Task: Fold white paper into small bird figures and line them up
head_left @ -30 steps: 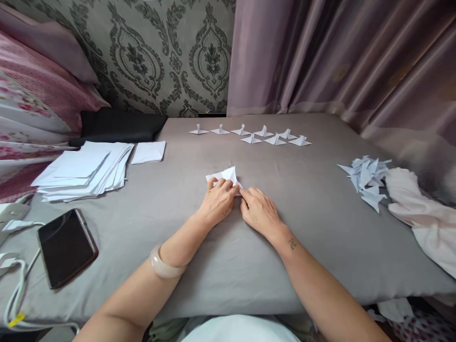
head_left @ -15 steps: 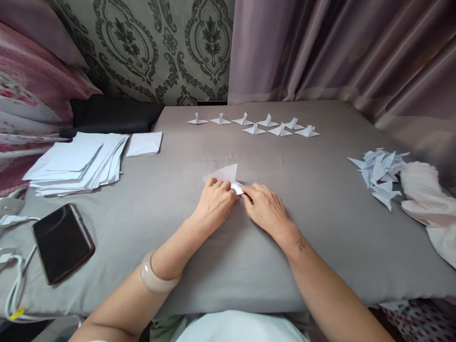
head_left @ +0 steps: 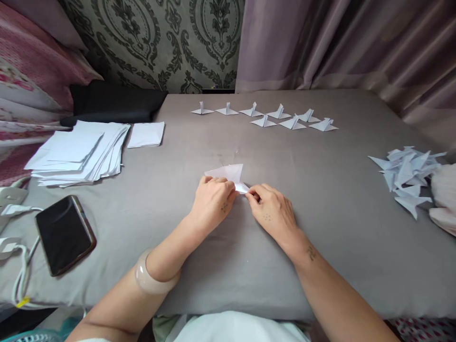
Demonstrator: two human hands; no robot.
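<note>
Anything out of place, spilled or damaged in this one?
Nothing looks spilled, and the middle paper shows no visible damage. Two untidy spots: the big stack at left has fanned, uneven edges beside a squarer small stack, and the folded pile at right lies jumbled, unlike the neat rows at the back.

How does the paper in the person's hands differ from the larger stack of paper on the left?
The paper in the hands is folded, while the larger stack is made of flat sheets. The paper is smaller; the stack spreads wider, with uneven edges. The left hand partly covers the paper and the right hand pinches its corner, while neither touches the stack. Both are white.
</note>
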